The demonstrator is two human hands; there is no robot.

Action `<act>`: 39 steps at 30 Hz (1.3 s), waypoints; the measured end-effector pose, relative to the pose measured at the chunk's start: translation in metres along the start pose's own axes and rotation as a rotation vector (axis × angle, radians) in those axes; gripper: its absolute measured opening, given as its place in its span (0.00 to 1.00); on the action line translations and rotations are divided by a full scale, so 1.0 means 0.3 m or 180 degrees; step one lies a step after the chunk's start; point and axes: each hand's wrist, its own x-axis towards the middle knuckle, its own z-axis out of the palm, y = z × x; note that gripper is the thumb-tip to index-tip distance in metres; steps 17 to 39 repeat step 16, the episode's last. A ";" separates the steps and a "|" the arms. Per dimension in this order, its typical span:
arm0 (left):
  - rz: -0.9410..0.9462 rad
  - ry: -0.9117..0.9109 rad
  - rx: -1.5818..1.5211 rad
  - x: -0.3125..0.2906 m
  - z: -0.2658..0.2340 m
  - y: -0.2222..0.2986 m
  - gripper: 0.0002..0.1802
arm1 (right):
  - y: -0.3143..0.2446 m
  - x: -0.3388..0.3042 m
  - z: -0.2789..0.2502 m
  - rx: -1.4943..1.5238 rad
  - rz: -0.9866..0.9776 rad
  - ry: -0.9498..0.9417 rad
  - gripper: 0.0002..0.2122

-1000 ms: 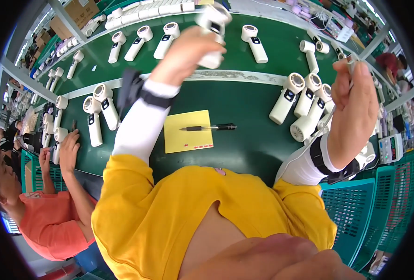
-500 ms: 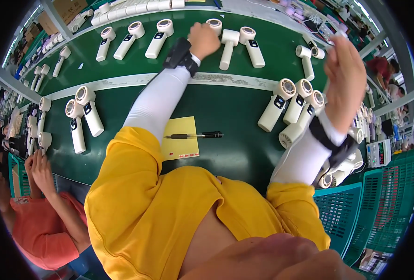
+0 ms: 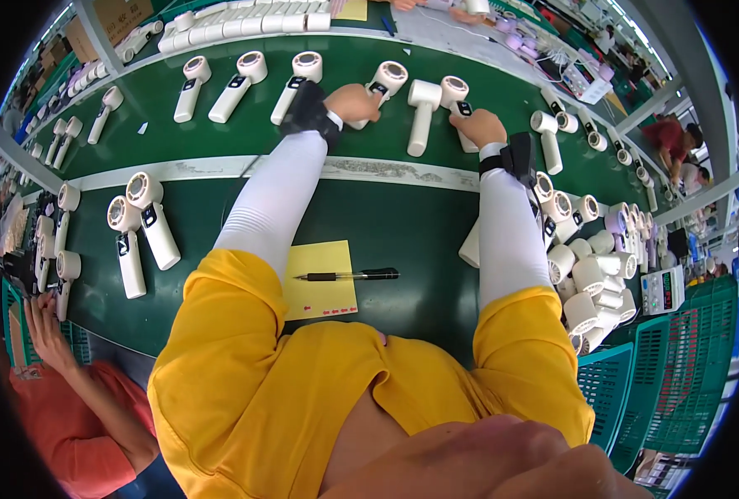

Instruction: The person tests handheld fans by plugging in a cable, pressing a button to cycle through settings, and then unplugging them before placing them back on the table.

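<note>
My left hand [image 3: 354,103] is closed around the handle of a white handheld fan [image 3: 389,75] on the far green strip of the bench. To its right, my right hand [image 3: 480,128] grips the handle of another white handheld fan [image 3: 454,89], its round head pointing away from me. Both handles are partly hidden by my fingers. A third handheld fan [image 3: 420,131] lies between the two hands, head sideways, touched by neither.
Nearer me lie a yellow paper [image 3: 319,301] and a black pen [image 3: 349,275]. Two fans [image 3: 130,264] rest at left; a pile of white fans [image 3: 590,279] crowds the right, beside green baskets [image 3: 607,387] and a small meter [image 3: 662,291]. A co-worker [image 3: 86,424] sits at left.
My right hand has come down from its raised place at the right and reached across to a fan's handle. My left hand has moved from a fan's head to its handle.
</note>
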 end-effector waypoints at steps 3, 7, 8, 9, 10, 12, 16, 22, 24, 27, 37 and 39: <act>-0.0767 -0.0221 -0.2621 -0.054 0.000 0.016 0.15 | 0.013 0.009 0.037 -0.0277 -0.0079 -0.0286 0.23; 0.0537 0.0237 -0.4924 -0.206 -0.038 0.099 0.17 | -0.008 -0.021 -0.015 0.0532 0.0246 -0.0212 0.20; 0.0998 0.0301 -0.5037 -0.266 -0.086 0.142 0.17 | -0.003 -0.037 -0.038 0.0549 0.0237 -0.0202 0.20; 0.1459 0.0431 -0.5138 -0.344 -0.136 0.175 0.17 | -0.017 -0.055 -0.073 0.1924 0.0297 -0.0370 0.18; 0.1452 0.0544 -0.5137 -0.412 -0.161 0.193 0.17 | -0.043 -0.081 -0.114 0.3277 0.0333 -0.0587 0.15; 0.1643 0.0823 -0.4888 -0.505 -0.192 0.233 0.17 | -0.091 -0.166 -0.237 0.3537 0.0254 -0.0560 0.14; 0.1618 0.0852 -0.4404 -0.696 -0.214 0.295 0.27 | -0.207 -0.376 -0.363 0.4625 -0.0718 -0.0085 0.24; 0.1618 0.0852 -0.4404 -0.696 -0.214 0.295 0.27 | -0.207 -0.376 -0.363 0.4625 -0.0718 -0.0085 0.24; 0.1618 0.0852 -0.4404 -0.696 -0.214 0.295 0.27 | -0.207 -0.376 -0.363 0.4625 -0.0718 -0.0085 0.24; 0.1618 0.0852 -0.4404 -0.696 -0.214 0.295 0.27 | -0.207 -0.376 -0.363 0.4625 -0.0718 -0.0085 0.24; 0.1618 0.0852 -0.4404 -0.696 -0.214 0.295 0.27 | -0.207 -0.376 -0.363 0.4625 -0.0718 -0.0085 0.24; 0.1618 0.0852 -0.4404 -0.696 -0.214 0.295 0.27 | -0.207 -0.376 -0.363 0.4625 -0.0718 -0.0085 0.24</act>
